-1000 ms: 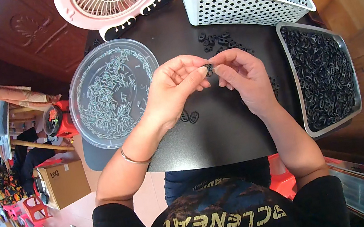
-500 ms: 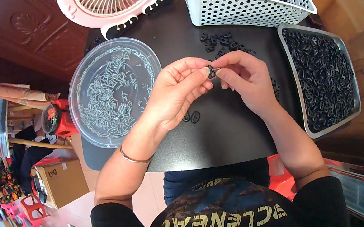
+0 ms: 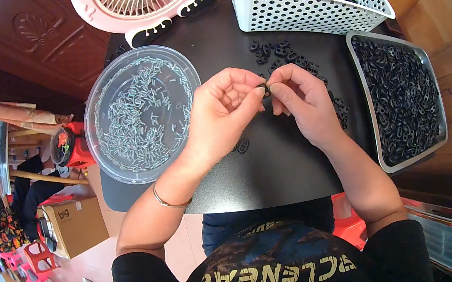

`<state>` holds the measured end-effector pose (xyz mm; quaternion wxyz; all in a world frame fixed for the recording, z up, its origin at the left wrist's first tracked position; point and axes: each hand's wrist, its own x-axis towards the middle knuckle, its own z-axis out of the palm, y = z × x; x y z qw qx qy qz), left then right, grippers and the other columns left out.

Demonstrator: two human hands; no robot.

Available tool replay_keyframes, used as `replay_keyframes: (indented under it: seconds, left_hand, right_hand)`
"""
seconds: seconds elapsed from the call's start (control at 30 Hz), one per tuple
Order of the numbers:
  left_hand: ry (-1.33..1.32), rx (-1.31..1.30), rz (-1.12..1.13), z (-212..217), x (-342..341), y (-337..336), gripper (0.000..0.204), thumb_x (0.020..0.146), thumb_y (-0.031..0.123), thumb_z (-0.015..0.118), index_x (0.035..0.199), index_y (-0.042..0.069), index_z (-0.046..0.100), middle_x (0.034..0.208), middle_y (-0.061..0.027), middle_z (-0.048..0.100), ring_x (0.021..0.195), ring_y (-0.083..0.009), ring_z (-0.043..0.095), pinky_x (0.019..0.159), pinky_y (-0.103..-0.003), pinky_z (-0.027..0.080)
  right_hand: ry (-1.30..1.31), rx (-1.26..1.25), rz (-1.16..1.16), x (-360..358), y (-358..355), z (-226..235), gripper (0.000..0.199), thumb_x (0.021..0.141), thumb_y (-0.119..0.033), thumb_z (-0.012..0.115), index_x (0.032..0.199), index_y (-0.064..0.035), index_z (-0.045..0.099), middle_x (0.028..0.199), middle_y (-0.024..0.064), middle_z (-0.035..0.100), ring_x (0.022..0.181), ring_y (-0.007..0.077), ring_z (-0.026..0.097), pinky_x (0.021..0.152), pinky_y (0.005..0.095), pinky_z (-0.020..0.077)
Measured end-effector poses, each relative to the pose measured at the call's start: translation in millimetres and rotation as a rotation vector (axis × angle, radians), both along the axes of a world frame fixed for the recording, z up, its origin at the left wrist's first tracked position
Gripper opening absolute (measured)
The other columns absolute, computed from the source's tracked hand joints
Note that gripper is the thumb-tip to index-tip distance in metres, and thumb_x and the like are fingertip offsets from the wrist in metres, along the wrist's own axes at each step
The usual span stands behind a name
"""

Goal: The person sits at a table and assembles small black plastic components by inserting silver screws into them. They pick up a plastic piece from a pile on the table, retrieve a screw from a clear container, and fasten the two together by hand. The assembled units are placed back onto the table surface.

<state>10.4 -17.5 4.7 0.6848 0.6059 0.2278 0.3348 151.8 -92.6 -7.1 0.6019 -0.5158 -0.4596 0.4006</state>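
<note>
Above the middle of the dark table, my left hand [image 3: 221, 112] pinches a small black plastic piece [image 3: 266, 90] between thumb and forefinger. Its other fingers curl loosely behind. My right hand [image 3: 308, 100] meets it from the other side, thumb and forefinger closed at the piece's edge. Fingertips cover most of the piece, and any screw in it is hidden. Left of my left hand sits a round clear plastic tub [image 3: 98, 156] with many silver screws [image 3: 135, 114]. Loose black pieces [image 3: 283, 54] lie beyond my right hand, and a few more [image 3: 243, 146] lie below my left wrist.
A white perforated basket [image 3: 300, 12] of black pieces stands at the far right. Nearer, a metal tray [image 3: 377, 133] holds many more. A pink fan [image 3: 179, 5] stands at the far edge. A cardboard box [image 3: 79, 225] and red stools [image 3: 42, 255] are off to the left.
My fingertips have drawn closer together around the black piece. A thin screw-like bit that showed between them is now covered. My left hand has shifted slightly.
</note>
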Motion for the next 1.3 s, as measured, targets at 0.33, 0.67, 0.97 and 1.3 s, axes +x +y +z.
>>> replay_keyframes:
  seconds: [0.33, 0.67, 0.97, 1.3]
  left_hand:
    - [-0.176, -0.544, -0.127, 1.8, -1.4, 2.7, 0.008, 0.082, 0.004, 0.056, 0.090, 0.002, 0.057, 0.078, -0.0014, 0.058, 0.065, -0.0072, 0.054, 0.059, -0.019, 0.046]
    - [-0.163, -0.405, -0.099, -0.8, -4.4, 10.7, 0.010, 0.083, 0.005, 0.056, 0.092, 0.003, 0.056, 0.081, -0.0035, 0.060, 0.070, -0.0105, 0.059, 0.063, -0.019, 0.049]
    - [-0.155, -0.348, -0.077, 1.0, -4.3, 9.2, 0.010, 0.083, 0.003, 0.054, 0.093, 0.002, 0.055, 0.082, -0.0054, 0.060, 0.074, -0.0148, 0.063, 0.064, -0.020, 0.051]
    - [-0.134, -0.248, -0.102, -2.4, -2.0, 8.1, 0.011, 0.083, 0.003, 0.055, 0.093, 0.001, 0.055, 0.087, -0.0069, 0.060, 0.076, -0.0140, 0.062, 0.067, -0.021, 0.050]
  right_hand:
    - [-0.014, 0.051, -0.131, -9.4, -0.6, 7.2, 0.008, 0.085, -0.009, 0.053, 0.087, -0.0018, 0.054, 0.070, -0.0001, 0.053, 0.059, 0.0051, 0.050, 0.054, 0.0170, 0.0389]
    - [0.123, 0.157, -0.170, 0.9, 0.1, 10.5, 0.002, 0.083, -0.002, 0.053, 0.084, -0.0005, 0.051, 0.089, 0.0099, 0.060, 0.076, 0.0138, 0.061, 0.063, 0.0215, 0.0481]
    - [-0.032, 0.146, -0.133, 2.4, -2.8, 5.9, 0.009, 0.082, 0.001, 0.055, 0.090, 0.0020, 0.058, 0.086, 0.0064, 0.060, 0.076, 0.0119, 0.061, 0.066, 0.0217, 0.0491]
    - [-0.059, 0.171, -0.112, -0.2, -3.5, 4.3, 0.010, 0.081, 0.003, 0.055, 0.089, 0.0011, 0.060, 0.086, 0.0059, 0.059, 0.075, 0.0094, 0.059, 0.066, 0.0202, 0.0476]
